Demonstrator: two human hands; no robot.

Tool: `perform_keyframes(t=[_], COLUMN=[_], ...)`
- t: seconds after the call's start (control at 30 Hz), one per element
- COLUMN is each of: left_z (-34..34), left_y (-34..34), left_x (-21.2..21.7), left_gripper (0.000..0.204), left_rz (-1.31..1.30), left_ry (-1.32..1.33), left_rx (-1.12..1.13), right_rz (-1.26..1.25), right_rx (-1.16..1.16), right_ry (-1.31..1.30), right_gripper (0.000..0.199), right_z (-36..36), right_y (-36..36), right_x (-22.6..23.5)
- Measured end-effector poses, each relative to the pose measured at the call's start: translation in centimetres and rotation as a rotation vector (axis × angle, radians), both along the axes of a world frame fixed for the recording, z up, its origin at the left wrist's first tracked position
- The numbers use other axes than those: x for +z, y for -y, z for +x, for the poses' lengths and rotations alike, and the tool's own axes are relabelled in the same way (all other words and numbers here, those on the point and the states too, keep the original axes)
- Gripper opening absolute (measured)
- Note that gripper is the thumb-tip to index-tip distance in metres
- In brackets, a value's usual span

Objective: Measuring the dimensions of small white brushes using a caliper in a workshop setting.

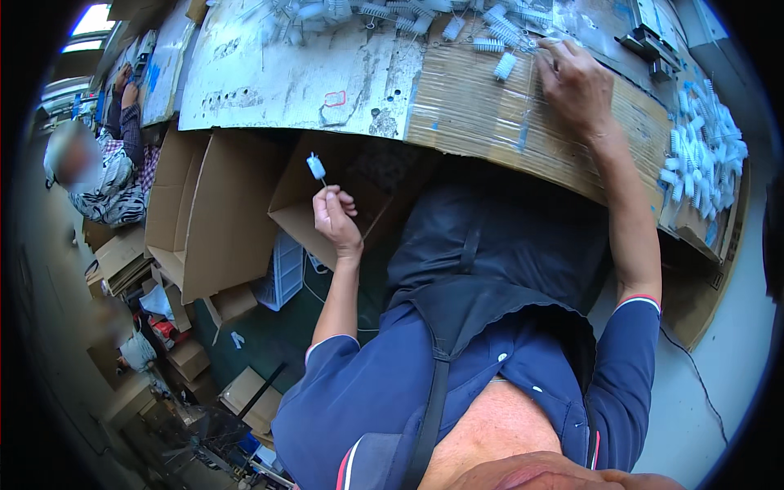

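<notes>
My left hand [336,217] is closed round the thin stem of a small brush [316,167] with pale blue-white bristles. It holds the brush upright, in front of the bench edge and over an open cardboard box [298,214]. My right hand [575,84] rests at the far side of a flat cardboard sheet [474,102] on the bench. Its thumb and fingers are pinched together beside loose brushes [505,66]; whatever lies between the fingertips is too small to make out. More brushes with wire stems [376,11] lie heaped along the far side of the bench.
A large pile of brushes [702,155] sits at the right end. A dark metal fixture [649,45] stands at the back right. Tall open cardboard boxes [233,208] and a white plastic crate [285,269] are below left. Another person [102,175] works at the far left.
</notes>
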State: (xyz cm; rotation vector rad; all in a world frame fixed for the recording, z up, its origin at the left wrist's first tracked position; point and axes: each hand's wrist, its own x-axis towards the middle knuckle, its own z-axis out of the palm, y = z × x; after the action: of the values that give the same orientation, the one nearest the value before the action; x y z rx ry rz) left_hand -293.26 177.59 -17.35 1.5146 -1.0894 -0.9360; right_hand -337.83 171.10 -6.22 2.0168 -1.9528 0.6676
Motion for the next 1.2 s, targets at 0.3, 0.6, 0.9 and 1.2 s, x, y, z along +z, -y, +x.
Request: perform_keyframes(t=[0.3,0.6,0.9,1.2], left_z=[-0.3,-11.3,-27.9,-37.0], left_y=[0.8,1.8,8.4,10.1], left_x=[-3.8,5.5,13.4,11.4], left_gripper=[0.029,0.02,0.028,0.02], left_rz=[-0.005,-0.706,-1.136,-1.225], left_ry=[0.674,0.442,0.274,0.23], left_rx=[-0.182,-0.491,-0.89,-1.127], right_rz=[0.048,-0.072,-0.148,-0.139], right_rx=[0.021,-0.256,-0.632,-0.656], right_ry=[-0.156,0.456,0.266,0.312], right_gripper=[0.012,0.014,0.014,0.02], right_z=[0.9,-2.3,-9.9,-12.3], right_y=[1.5,-2.1,-6.0,-5.4], right_x=[-0.8,0.3,-1.4,-1.7])
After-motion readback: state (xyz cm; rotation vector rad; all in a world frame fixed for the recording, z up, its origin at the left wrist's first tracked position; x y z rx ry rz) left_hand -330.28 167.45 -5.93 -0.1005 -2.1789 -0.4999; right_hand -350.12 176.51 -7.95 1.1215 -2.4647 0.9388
